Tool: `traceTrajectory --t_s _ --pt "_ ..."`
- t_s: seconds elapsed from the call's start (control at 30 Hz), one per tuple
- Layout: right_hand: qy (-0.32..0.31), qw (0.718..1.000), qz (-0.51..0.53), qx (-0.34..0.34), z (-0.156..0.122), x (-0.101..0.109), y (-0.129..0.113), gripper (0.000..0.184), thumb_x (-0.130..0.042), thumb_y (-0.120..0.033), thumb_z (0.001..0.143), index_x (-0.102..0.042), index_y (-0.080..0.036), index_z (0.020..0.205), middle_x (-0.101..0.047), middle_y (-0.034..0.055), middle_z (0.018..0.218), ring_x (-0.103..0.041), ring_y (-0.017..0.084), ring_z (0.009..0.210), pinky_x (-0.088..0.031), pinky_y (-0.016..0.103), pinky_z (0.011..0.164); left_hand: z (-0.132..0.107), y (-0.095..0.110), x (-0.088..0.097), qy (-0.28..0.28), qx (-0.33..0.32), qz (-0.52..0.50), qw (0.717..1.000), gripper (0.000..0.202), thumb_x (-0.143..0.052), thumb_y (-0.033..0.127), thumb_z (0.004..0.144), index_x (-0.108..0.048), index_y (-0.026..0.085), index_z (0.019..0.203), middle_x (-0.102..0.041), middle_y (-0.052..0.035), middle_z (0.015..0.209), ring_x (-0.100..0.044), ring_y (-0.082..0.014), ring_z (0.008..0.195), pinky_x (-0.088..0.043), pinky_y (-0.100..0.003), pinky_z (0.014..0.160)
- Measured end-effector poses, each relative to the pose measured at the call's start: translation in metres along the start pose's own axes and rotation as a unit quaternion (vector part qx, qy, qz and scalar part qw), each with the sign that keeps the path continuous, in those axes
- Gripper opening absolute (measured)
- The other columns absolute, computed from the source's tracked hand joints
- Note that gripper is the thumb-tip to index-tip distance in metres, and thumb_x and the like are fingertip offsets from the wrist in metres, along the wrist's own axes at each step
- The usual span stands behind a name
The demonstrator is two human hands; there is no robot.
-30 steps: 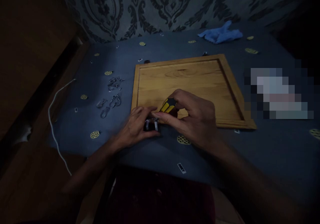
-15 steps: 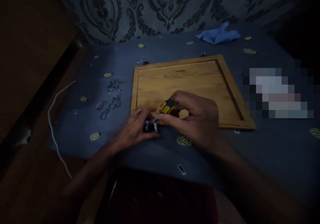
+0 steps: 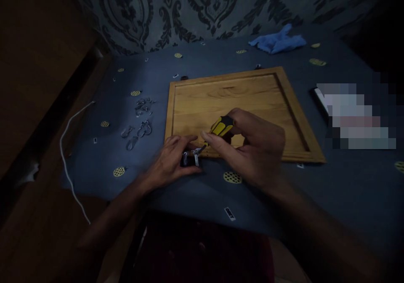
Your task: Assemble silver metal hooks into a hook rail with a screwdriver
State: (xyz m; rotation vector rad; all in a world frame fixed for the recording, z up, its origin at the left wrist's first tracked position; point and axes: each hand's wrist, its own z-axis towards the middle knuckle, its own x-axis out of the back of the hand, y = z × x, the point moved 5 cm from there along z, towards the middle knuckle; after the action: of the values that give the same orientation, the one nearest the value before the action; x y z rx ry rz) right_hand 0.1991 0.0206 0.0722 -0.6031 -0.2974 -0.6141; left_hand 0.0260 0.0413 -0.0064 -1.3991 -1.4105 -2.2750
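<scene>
My right hand is closed round a screwdriver with a yellow and black handle. The screwdriver slants down to the left, its tip at a small metal fitting on the near edge of a framed wooden panel. Thumb below and fingers above, my left hand grips this fitting from the left. A dark part shows between the fitting's two pale metal arms; its exact kind is unclear. The panel lies flat on the cloth.
Small screws lie left of the panel, with metal latch pieces nearer me. A blue cloth rests at the back. A blurred-out object lies at right. A white cable hangs along the left edge of the patterned tablecloth.
My right hand has drawn back slightly up and right, tilting the screwdriver so that its shaft shows. My left hand has stayed at the fitting.
</scene>
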Motion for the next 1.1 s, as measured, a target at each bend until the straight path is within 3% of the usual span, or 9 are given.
traceTrajectory --t_s 0.27,0.43,0.6,0.73,0.8,0.93,1.0,1.1 --pt "-0.025 0.999 0.013 -0.015 0.0 -0.004 -0.001 0.032 -0.072 -0.029 0.093 -0.047 -0.025 0.073 -0.052 -0.003 0.06 -0.049 0.013 0.051 -0.032 0.031 0.045 0.001 0.002 0.001 -0.002 -0.001 0.0 1.0 0.065 -0.076 0.056 0.088 -0.047 0.027 0.138 -0.068 -0.0054 0.116 -0.063 -0.0292 0.116 -0.052 -0.051 0.103" --pt "-0.054 0.997 0.045 -0.038 -0.003 -0.01 0.002 0.03 -0.075 -0.029 0.091 -0.05 -0.025 0.074 -0.059 -0.0025 0.064 -0.056 0.013 0.055 -0.04 0.029 0.049 -0.001 0.0 -0.001 0.005 -0.01 0.006 1.0 0.067 -0.078 0.055 0.087 -0.047 0.024 0.139 -0.066 -0.0075 0.118 -0.063 -0.0288 0.115 -0.052 -0.049 0.102" --pt "-0.142 0.966 0.159 -0.149 -0.003 -0.012 0.01 0.021 -0.077 -0.036 0.09 -0.061 -0.022 0.092 -0.068 -0.0029 0.076 -0.065 0.012 0.062 -0.049 0.025 0.055 -0.001 0.001 -0.001 0.017 -0.034 0.017 0.999 0.067 -0.078 0.051 0.088 -0.045 0.027 0.141 -0.065 -0.0054 0.115 -0.064 -0.0274 0.113 -0.054 -0.046 0.101" --pt "-0.218 0.942 0.216 -0.138 0.002 -0.013 0.008 0.024 -0.068 -0.044 0.096 -0.063 -0.022 0.084 -0.067 -0.0017 0.075 -0.064 0.013 0.063 -0.048 0.027 0.053 0.0 0.002 -0.001 0.025 -0.046 0.021 0.998 0.069 -0.08 0.05 0.087 -0.043 0.028 0.141 -0.065 -0.005 0.118 -0.064 -0.0278 0.115 -0.055 -0.048 0.102" --pt "-0.191 0.958 0.182 -0.116 0.002 -0.012 0.007 0.031 -0.068 -0.042 0.096 -0.057 -0.023 0.075 -0.063 -0.0024 0.069 -0.06 0.013 0.058 -0.045 0.028 0.05 -0.001 0.001 -0.002 0.026 -0.051 0.029 0.998 0.07 -0.079 0.05 0.087 -0.042 0.028 0.141 -0.066 -0.0049 0.116 -0.065 -0.0281 0.114 -0.055 -0.049 0.101" --pt "-0.034 0.998 0.045 -0.04 -0.003 -0.004 0.0 0.037 -0.077 -0.033 0.09 -0.046 -0.024 0.071 -0.058 -0.0042 0.062 -0.054 0.011 0.051 -0.039 0.029 0.046 -0.002 -0.002 -0.002 0.039 -0.057 0.043 0.997 0.065 -0.076 0.054 0.089 -0.046 0.026 0.138 -0.067 -0.0073 0.121 -0.065 -0.0293 0.118 -0.056 -0.048 0.1" --pt "0.017 1.0 0.002 -0.005 -0.006 -0.001 -0.006 0.035 -0.079 -0.03 0.089 -0.048 -0.025 0.075 -0.058 -0.0045 0.062 -0.055 0.012 0.052 -0.039 0.029 0.047 -0.002 -0.002 -0.002 0.038 -0.053 0.042 0.997 0.064 -0.076 0.055 0.088 -0.047 0.025 0.138 -0.068 -0.0071 0.12 -0.066 -0.0288 0.116 -0.056 -0.047 0.1" --pt "0.051 0.998 -0.03 -0.019 -0.006 0.005 -0.005 0.032 -0.078 -0.029 0.09 -0.048 -0.025 0.079 -0.056 -0.0049 0.062 -0.054 0.012 0.053 -0.04 0.03 0.048 -0.001 -0.002 -0.001 0.029 -0.042 0.032 0.998 0.065 -0.078 0.055 0.087 -0.047 0.025 0.137 -0.071 -0.0055 0.116 -0.066 -0.0279 0.114 -0.055 -0.047 0.1"
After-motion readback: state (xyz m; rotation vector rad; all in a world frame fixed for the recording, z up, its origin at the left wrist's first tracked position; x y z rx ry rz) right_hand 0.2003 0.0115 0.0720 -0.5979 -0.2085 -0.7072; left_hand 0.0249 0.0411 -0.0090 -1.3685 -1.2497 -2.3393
